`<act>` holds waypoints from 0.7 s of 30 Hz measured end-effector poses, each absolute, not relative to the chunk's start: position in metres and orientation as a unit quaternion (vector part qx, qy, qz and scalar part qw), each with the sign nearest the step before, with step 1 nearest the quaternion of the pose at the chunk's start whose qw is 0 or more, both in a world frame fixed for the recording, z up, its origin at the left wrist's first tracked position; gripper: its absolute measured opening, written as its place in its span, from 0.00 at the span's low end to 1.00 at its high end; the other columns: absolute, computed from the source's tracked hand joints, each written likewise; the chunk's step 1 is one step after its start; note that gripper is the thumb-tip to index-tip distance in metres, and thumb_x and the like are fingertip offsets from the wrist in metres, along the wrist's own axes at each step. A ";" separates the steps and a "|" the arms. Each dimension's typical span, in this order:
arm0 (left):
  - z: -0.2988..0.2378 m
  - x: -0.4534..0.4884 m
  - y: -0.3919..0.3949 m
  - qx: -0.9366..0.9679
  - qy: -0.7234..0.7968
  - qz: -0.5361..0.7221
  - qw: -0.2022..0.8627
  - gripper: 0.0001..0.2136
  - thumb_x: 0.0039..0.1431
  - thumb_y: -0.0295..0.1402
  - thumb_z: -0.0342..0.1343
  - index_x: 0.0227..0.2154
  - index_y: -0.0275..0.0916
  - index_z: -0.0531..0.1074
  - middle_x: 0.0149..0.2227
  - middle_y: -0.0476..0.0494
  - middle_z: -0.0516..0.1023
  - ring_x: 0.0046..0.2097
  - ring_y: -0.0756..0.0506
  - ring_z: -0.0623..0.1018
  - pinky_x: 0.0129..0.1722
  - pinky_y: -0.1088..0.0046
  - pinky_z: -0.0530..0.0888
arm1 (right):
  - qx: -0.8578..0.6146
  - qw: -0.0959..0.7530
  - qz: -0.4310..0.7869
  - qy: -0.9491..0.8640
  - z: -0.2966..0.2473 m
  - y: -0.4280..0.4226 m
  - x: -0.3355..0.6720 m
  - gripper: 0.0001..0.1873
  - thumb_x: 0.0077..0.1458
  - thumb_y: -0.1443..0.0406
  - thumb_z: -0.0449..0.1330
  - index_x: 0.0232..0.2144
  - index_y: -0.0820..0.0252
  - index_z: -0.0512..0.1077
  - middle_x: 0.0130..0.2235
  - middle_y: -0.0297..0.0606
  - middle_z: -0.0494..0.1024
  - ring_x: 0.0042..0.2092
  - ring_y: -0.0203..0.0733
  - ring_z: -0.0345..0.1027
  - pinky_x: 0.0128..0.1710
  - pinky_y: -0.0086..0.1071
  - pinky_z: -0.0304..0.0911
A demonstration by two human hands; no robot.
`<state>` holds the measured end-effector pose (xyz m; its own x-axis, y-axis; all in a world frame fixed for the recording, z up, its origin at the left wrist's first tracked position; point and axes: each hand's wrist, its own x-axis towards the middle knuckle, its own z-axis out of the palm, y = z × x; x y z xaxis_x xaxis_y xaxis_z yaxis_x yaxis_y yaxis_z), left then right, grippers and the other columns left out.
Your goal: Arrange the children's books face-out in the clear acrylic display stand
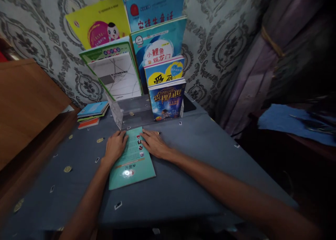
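A thin green booklet (pixel 131 163) lies flat on the grey tablecloth (pixel 183 184), its far end close to a clear acrylic book stand (pixel 126 112). My left hand (pixel 114 145) rests on the booklet's left edge with fingers bent over it. My right hand (pixel 154 143) lies on the booklet's right edge, fingers flat and stretched toward the stand. The stand holds several children's books in tiers, with a dark blue book (pixel 167 99) in the front right slot. The front left slot shows no book.
A small stack of thin books (pixel 92 113) lies on the table's left. A wooden board (pixel 23 103) leans at far left. Patterned wallpaper (pixel 215 40) is behind, a curtain (pixel 262 58) at right, and blue cloth (pixel 288 122) on a dark surface.
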<state>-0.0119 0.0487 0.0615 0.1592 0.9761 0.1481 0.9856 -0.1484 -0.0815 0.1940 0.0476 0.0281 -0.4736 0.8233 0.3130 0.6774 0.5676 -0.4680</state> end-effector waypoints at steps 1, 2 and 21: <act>0.062 -0.010 0.048 -0.758 -0.647 -0.025 0.080 0.20 0.73 0.39 0.42 0.60 0.41 0.69 0.52 0.38 0.77 0.52 0.40 0.78 0.50 0.64 0.72 | -0.441 0.260 0.138 -0.848 0.028 0.048 0.194 0.17 0.67 0.65 0.54 0.54 0.65 0.72 0.60 0.53 0.72 0.61 0.52 0.66 0.62 0.49 0.59; 0.062 -0.009 0.048 -0.758 -0.647 -0.019 0.080 0.20 0.73 0.39 0.41 0.61 0.43 0.68 0.52 0.38 0.76 0.52 0.40 0.78 0.50 0.63 0.73 | -0.439 0.262 0.136 -0.848 0.027 0.048 0.194 0.17 0.67 0.65 0.54 0.55 0.64 0.72 0.60 0.53 0.72 0.61 0.51 0.66 0.62 0.49 0.59; 0.055 0.027 0.072 -0.809 -0.583 -0.070 0.021 0.19 0.70 0.29 0.44 0.59 0.39 0.69 0.54 0.36 0.75 0.54 0.40 0.76 0.54 0.63 0.71 | -0.428 0.283 0.145 -0.846 0.026 0.051 0.196 0.15 0.67 0.65 0.54 0.53 0.64 0.73 0.58 0.52 0.73 0.59 0.51 0.67 0.61 0.47 0.60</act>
